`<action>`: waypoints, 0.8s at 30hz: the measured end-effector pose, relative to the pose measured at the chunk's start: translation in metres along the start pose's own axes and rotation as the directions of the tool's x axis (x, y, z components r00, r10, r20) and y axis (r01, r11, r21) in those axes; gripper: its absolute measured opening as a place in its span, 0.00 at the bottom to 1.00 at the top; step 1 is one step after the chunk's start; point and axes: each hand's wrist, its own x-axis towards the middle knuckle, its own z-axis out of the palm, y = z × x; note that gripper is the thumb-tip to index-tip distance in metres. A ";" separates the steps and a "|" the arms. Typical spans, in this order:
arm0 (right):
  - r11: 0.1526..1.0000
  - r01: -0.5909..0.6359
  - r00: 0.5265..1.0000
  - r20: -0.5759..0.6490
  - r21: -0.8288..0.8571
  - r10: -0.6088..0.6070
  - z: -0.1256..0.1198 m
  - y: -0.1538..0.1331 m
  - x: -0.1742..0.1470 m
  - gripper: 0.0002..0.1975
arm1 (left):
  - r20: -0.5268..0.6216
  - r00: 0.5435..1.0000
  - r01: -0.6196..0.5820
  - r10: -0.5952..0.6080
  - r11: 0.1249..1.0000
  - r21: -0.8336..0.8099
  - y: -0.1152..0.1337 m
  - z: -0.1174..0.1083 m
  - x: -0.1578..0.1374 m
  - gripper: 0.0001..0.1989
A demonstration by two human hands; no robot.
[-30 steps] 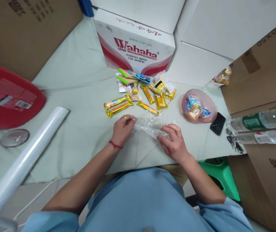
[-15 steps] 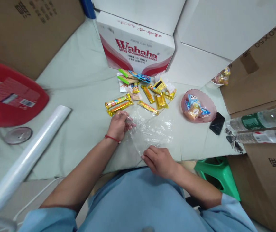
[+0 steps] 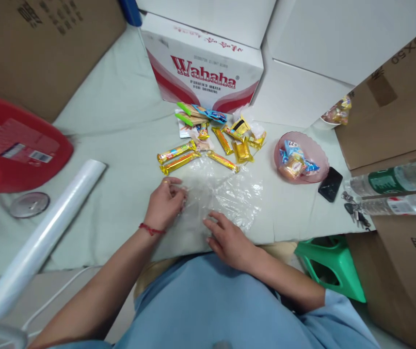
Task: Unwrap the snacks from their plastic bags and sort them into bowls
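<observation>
A thin, crinkled sheet of clear plastic film (image 3: 235, 201) lies on the cloth-covered table in front of me. My left hand (image 3: 166, 201) is closed at the film's left side, thumb and fingers pinching its edge. Over the near part of the film, my right hand (image 3: 228, 240) has its fingers apart, the tips at or just above the plastic. Just beyond the film are yellow-wrapped snack bars (image 3: 181, 162), with one bar (image 3: 223, 161) by its far edge. More small snack packets (image 3: 242, 150) are heaped behind them.
A pink bowl (image 3: 326, 165) of wrapped snacks stands right, near a phone (image 3: 330, 184), keys (image 3: 355, 213) and plastic bottles (image 3: 399, 205). A Wahaha carton (image 3: 204, 72) is behind. Left are a plastic-film roll (image 3: 48, 232), a round lid (image 3: 29, 204) and a red container (image 3: 19, 145).
My left hand has moved left and slightly toward me, spreading the film wider. My right hand has loosened its pinch, and its fingers are now apart. The snacks have stayed put.
</observation>
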 end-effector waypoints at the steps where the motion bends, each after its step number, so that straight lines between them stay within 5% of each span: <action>1: 1.000 0.006 1.000 -0.008 0.021 -0.005 -0.002 0.002 -0.002 0.26 | -0.039 0.999 -0.033 0.037 0.995 0.096 -0.005 -0.002 -0.001 0.12; 4: 0.995 -0.002 1.000 0.020 0.103 0.000 -0.010 0.007 -0.014 0.27 | -0.178 0.970 -0.099 0.163 0.940 0.326 -0.018 -0.003 -0.006 0.12; 8: 0.979 -0.078 0.995 0.081 0.189 0.063 -0.020 0.012 -0.033 0.25 | -0.274 0.909 -0.181 0.313 0.891 0.417 -0.027 0.001 -0.022 0.14; 12: 0.977 -0.081 0.995 0.070 0.199 0.068 -0.020 0.014 -0.040 0.25 | -0.309 0.759 -0.403 0.573 0.786 0.468 -0.020 0.003 -0.040 0.10; 15: 0.985 -0.057 0.997 0.062 0.160 0.048 -0.014 0.013 -0.036 0.24 | -0.181 0.680 -0.564 0.711 0.664 0.491 -0.008 0.002 -0.048 0.10; 19: 0.993 -0.034 0.997 0.069 0.114 0.026 -0.008 0.009 -0.033 0.24 | 0.214 0.662 -0.724 0.718 0.538 0.431 -0.007 0.005 -0.045 0.14; 24: 0.954 -0.110 0.979 0.194 0.280 0.055 -0.051 0.000 -0.058 0.26 | 0.309 0.760 -0.639 0.571 0.571 0.516 -0.040 0.004 -0.040 0.25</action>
